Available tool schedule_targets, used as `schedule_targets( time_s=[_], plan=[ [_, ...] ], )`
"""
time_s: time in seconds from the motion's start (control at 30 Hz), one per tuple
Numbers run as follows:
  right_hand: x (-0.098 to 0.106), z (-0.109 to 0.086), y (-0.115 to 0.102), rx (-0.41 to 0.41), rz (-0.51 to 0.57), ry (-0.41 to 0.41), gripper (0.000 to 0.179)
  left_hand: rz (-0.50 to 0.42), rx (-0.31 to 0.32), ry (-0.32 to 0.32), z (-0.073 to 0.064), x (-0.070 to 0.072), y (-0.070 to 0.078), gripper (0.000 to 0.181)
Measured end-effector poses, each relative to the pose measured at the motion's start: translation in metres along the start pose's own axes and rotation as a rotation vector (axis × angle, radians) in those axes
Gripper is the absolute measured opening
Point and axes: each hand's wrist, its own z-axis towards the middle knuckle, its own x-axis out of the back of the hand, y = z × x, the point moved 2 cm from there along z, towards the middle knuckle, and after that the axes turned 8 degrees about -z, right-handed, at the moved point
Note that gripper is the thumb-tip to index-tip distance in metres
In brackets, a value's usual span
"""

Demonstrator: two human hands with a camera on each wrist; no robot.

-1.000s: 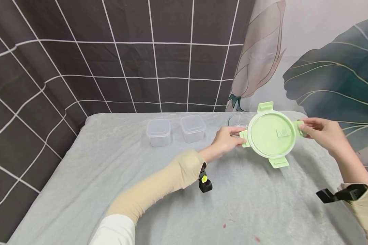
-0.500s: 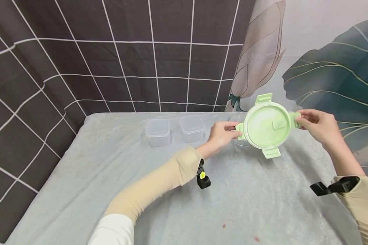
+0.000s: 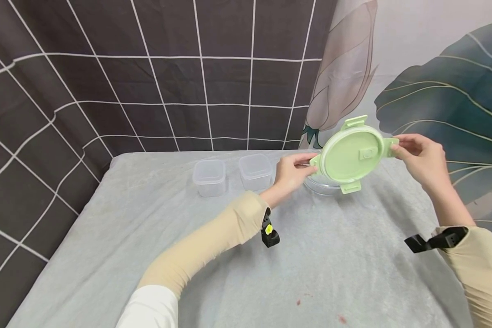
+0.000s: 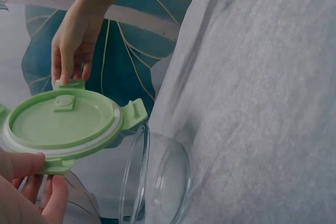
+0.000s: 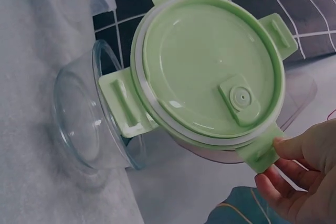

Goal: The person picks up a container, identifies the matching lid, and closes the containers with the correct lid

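Observation:
A round light-green snap lid [image 3: 352, 155] is held between both hands, tilted, above a clear glass bowl [image 3: 323, 186]. My left hand [image 3: 290, 172] pinches one side flap between thumb and fingers. The opposite flap is pinched by my right hand [image 3: 422, 157]. In the right wrist view the lid [image 5: 210, 66] shows its valve and a white sealing ring at the edge, and a gap separates it from the bowl [image 5: 79, 114]. The left wrist view has the bowl [image 4: 170, 182] below the lid [image 4: 63, 121]. In the head view the lid hides much of the bowl.
Two small clear plastic boxes with lids, a left box [image 3: 210, 177] and a right box [image 3: 256, 171], stand left of the bowl. A grey cloth [image 3: 229, 273] covers the table. A dark grid curtain [image 3: 168, 82] hangs behind.
Both hands have carried the lid up and to the left, over the glass bowl. Its face has tipped, so it looks narrower, and the bowl's front edge now shows below it.

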Motion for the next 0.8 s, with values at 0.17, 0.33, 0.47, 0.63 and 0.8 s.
schedule_targets(
  time_s=[0.17, 0.33, 0.47, 0.63, 0.8],
  plan=[
    [-0.001, 0.003, -0.003, 0.001, -0.002, 0.033, 0.048, 0.04, -0.048, 0.016, 0.003, 0.003, 0.001, 0.03],
    [-0.003, 0.007, -0.008, 0.005, 0.003, 0.071, 0.045, 0.089, -0.122, 0.019, 0.008, 0.008, 0.004, 0.031],
    [-0.006, 0.011, -0.01, 0.011, 0.009, 0.104, 0.04, 0.12, -0.18, 0.03, 0.013, 0.011, 0.006, 0.03],
    [-0.01, 0.016, -0.01, 0.031, 0.017, 0.151, 0.035, 0.141, -0.229, 0.035, 0.017, 0.014, 0.006, 0.029],
    [-0.017, 0.022, -0.008, 0.041, 0.03, 0.173, 0.031, 0.128, -0.263, 0.053, 0.019, 0.014, 0.005, 0.025]
  ],
)
